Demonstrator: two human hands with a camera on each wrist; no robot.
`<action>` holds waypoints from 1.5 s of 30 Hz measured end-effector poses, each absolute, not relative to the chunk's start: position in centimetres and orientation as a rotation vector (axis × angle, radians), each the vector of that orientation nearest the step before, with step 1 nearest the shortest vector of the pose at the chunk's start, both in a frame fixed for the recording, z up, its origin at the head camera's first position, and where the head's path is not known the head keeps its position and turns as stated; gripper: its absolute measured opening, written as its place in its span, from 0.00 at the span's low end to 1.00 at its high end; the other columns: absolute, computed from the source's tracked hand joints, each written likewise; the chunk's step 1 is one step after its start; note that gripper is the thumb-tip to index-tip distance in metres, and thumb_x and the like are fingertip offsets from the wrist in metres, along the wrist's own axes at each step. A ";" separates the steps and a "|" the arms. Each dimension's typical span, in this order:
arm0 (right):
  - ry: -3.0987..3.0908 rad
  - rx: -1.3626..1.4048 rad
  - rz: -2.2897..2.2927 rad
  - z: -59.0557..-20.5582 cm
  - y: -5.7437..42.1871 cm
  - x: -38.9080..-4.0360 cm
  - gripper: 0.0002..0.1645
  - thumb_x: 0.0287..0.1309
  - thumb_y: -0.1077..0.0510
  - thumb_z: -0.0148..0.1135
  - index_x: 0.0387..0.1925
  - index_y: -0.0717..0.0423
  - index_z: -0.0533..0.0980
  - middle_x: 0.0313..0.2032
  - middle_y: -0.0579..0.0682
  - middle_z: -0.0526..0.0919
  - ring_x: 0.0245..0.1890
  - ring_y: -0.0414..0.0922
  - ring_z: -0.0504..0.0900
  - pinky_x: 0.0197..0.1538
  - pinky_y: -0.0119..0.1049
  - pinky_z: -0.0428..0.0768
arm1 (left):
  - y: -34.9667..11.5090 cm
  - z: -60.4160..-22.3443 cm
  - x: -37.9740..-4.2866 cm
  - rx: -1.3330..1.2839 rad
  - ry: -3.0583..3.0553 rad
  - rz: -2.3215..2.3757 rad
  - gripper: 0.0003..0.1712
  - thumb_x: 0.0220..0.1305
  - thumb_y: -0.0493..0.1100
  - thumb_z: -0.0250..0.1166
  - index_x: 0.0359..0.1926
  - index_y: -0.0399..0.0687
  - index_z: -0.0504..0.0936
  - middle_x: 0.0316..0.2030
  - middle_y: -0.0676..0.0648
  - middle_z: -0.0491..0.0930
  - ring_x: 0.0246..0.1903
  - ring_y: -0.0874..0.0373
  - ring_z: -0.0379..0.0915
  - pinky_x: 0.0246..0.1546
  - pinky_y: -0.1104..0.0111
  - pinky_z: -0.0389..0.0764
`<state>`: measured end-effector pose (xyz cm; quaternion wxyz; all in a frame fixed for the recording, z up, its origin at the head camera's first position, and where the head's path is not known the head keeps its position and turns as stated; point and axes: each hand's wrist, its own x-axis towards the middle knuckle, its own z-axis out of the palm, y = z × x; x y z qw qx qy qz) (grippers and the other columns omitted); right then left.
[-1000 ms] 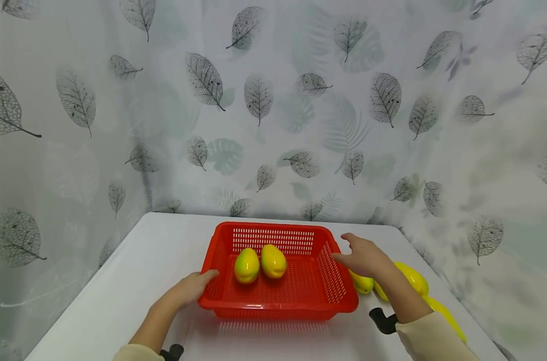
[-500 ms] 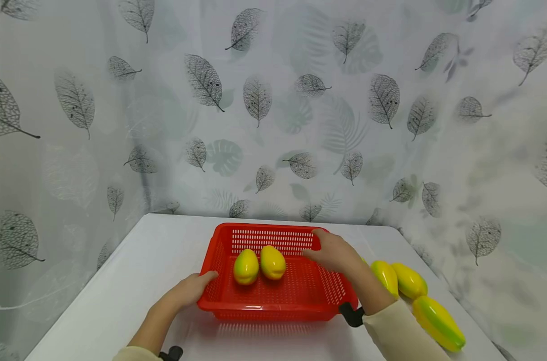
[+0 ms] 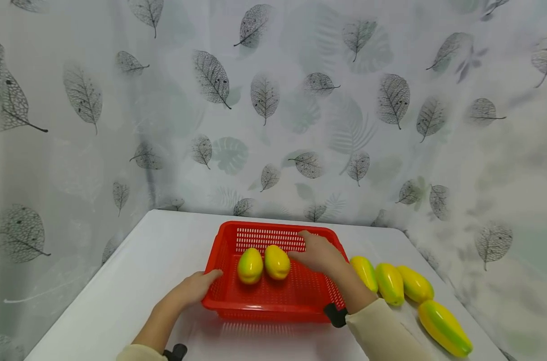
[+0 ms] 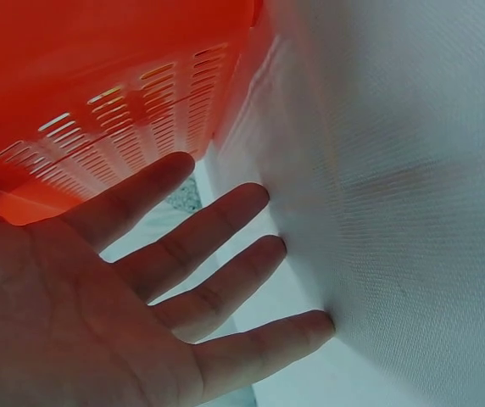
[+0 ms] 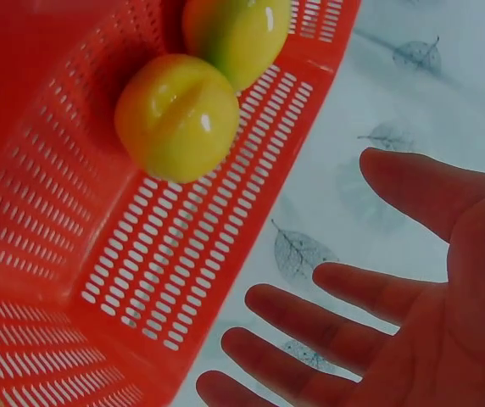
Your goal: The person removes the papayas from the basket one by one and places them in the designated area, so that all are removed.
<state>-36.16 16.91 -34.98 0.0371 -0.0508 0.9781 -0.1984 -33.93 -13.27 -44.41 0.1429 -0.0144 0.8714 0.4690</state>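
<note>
A red plastic basket [image 3: 273, 307] with slotted walls stands on the white table. Two glossy yellow-green fruits [image 3: 250, 266], papaya-like in shape, lie in its left half. My left hand [image 3: 189, 290] is at the basket's left side, thumb at the rim; in the left wrist view its fingers [image 4: 217, 292] stretch out straight beside the outer wall. Over the basket's right part hovers my right hand [image 3: 320, 255], fingers spread and nothing in it. The right wrist view shows its palm and extended fingers [image 5: 310, 326] apart from the fruit [image 5: 179, 119].
Several more yellow-green fruits lie on the table right of the basket, one fruit [image 3: 444, 328] nearest the front and another fruit [image 3: 364, 273] close to the basket's right side. A leaf-patterned curtain [image 3: 273, 110] hangs behind and beside the table [image 3: 133, 281].
My right hand has moved left from the basket's right rim to over its inside, uncovering the fruits on the right. The left hand stays at the left rim.
</note>
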 end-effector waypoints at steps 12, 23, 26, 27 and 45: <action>2.964 -0.189 -0.699 -35.9 14.6 -37.4 0.44 0.62 0.43 0.68 0.73 0.58 0.68 0.68 0.60 0.76 0.69 0.60 0.73 0.69 0.60 0.72 | -13.2 -44.5 -33.9 -0.030 2.515 1.358 0.27 0.76 0.57 0.49 0.49 0.38 0.81 0.30 0.47 0.85 0.31 0.56 0.81 0.42 0.61 0.83; 2.953 -0.219 -0.750 -36.6 13.3 -38.5 0.43 0.62 0.44 0.68 0.73 0.58 0.68 0.68 0.60 0.76 0.69 0.60 0.74 0.70 0.59 0.72 | -13.1 -44.0 -33.8 -0.034 2.532 1.346 0.26 0.77 0.57 0.49 0.47 0.38 0.81 0.27 0.47 0.84 0.29 0.56 0.81 0.40 0.63 0.82; 2.947 -0.222 -0.768 -36.8 13.0 -38.8 0.42 0.62 0.43 0.68 0.72 0.58 0.69 0.68 0.60 0.77 0.69 0.60 0.74 0.70 0.59 0.72 | -13.1 -44.0 -33.6 -0.045 2.535 1.346 0.27 0.77 0.57 0.48 0.47 0.38 0.81 0.27 0.47 0.84 0.29 0.56 0.80 0.40 0.63 0.81; 2.944 -0.223 -0.771 -36.8 12.9 -38.9 0.42 0.62 0.43 0.68 0.72 0.58 0.69 0.68 0.60 0.77 0.69 0.60 0.73 0.70 0.59 0.72 | -13.1 -44.0 -33.6 -0.044 2.534 1.349 0.27 0.78 0.57 0.47 0.46 0.38 0.81 0.27 0.47 0.84 0.29 0.56 0.80 0.40 0.63 0.81; 2.884 -0.211 -0.839 -37.7 12.3 -40.5 0.41 0.62 0.45 0.68 0.71 0.59 0.70 0.68 0.60 0.76 0.68 0.59 0.74 0.70 0.58 0.72 | -12.9 -44.0 -33.7 -0.034 2.530 1.366 0.27 0.77 0.57 0.49 0.48 0.38 0.80 0.28 0.48 0.85 0.29 0.57 0.81 0.40 0.63 0.83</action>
